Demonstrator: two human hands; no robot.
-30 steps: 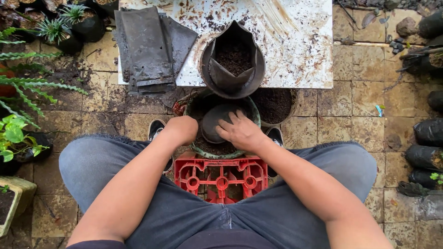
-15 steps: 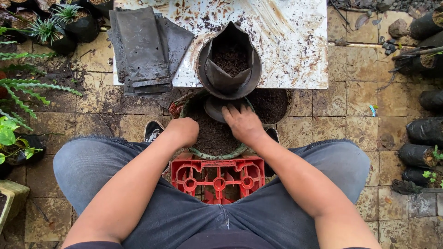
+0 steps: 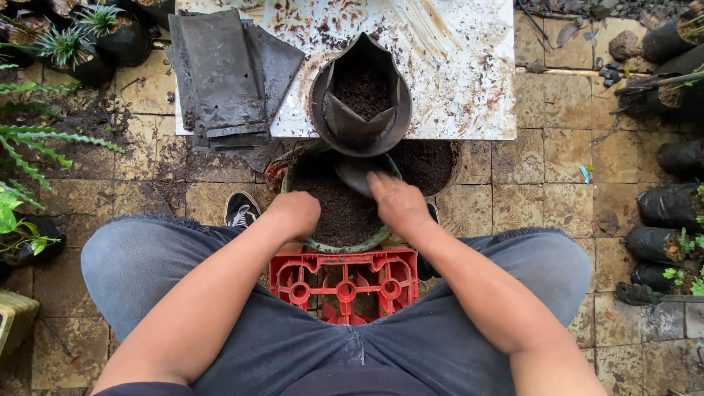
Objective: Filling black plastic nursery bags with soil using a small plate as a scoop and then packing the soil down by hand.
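Head view: both hands, left hand and right hand, over soil-filled basin.

Right hand hides most of a dark scoop.

Left hand fisted on soil tub rim; right hand on dark scoop, grip unclear.

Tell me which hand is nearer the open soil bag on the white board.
Right. The right hand is just below the bag, over the soil basin. The left hand is lower-left, at the basin's edge.
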